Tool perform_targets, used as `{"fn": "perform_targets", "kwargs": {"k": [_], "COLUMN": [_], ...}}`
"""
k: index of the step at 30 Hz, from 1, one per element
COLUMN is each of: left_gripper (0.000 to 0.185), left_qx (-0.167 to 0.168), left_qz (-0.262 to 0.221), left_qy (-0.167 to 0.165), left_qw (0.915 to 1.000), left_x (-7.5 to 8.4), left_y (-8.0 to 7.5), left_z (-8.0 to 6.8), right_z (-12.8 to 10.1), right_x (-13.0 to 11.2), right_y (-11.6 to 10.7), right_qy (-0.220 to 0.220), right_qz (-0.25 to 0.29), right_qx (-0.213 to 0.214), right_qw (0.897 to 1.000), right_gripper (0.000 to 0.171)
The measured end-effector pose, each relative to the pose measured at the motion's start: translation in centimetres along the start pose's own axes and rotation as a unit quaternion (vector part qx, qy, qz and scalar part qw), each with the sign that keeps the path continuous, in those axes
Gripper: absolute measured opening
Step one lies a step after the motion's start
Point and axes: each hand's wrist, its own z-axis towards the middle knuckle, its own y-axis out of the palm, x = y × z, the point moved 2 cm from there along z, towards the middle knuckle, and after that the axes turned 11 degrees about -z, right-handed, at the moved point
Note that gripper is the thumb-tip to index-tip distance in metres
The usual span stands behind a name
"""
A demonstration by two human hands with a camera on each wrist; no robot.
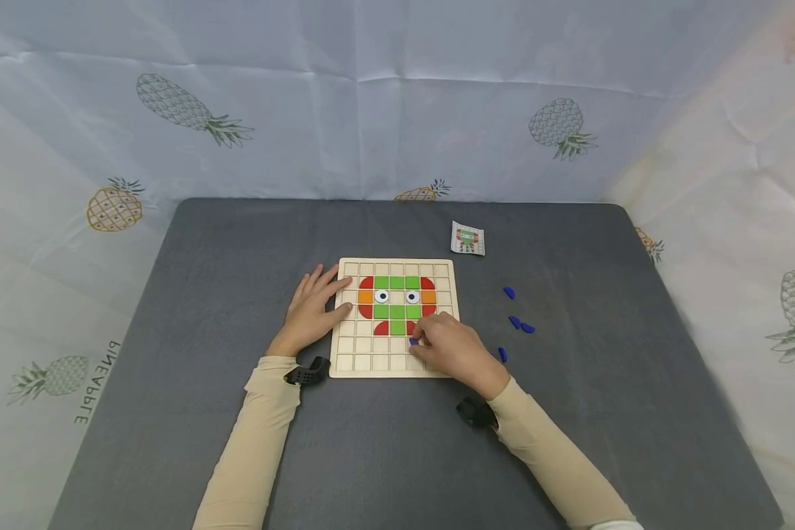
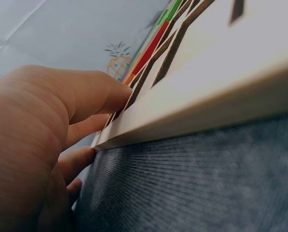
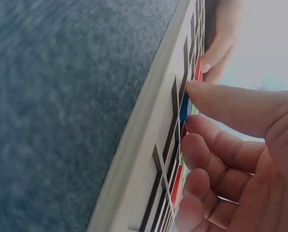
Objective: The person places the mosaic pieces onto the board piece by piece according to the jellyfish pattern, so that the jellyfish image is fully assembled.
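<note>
A light wooden grid board (image 1: 363,362) lies on the table, with green tiles (image 1: 397,283), red rounded tiles (image 1: 366,312), orange tiles (image 1: 366,297) and two round eye tiles (image 1: 381,297) set in its squares. My left hand (image 1: 310,313) rests along the board's left edge, fingers spread, thumb and a fingertip on the wood. Over the lower right part of the grid, my right hand (image 1: 457,350) pinches a small blue tile (image 3: 184,107) between thumb and index finger. In the right wrist view that tile is low against the grid; whether it sits in a square I cannot tell.
Several loose blue half-round tiles (image 1: 509,293) lie on the dark grey table (image 1: 570,442) right of the board. Behind the board, a small pattern card (image 1: 467,238) shows a similar coloured figure. A pineapple-print cloth (image 1: 384,132) hangs behind the table.
</note>
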Motion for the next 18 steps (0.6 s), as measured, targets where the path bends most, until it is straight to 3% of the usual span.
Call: {"fn": "perform_targets", "kwargs": {"k": [11, 18], "left_gripper": [0.056, 0.056], "left_qx": [-0.004, -0.003], "left_qz": [0.002, 0.0], "left_qy": [0.0, 0.003], "left_qw": [1.0, 1.0], "left_x": [0.0, 0.0], "left_y": [0.0, -0.1], "left_z": [0.0, 0.0], "right_z": [-0.4, -1.7], "right_x": [0.4, 1.8], "right_y": [0.0, -1.2], "right_qy": [0.003, 0.024], "right_qz": [0.002, 0.042], "right_qx": [-0.011, -0.024], "right_qw": [1.0, 0.999], "right_gripper": [0.021, 0.025]}}
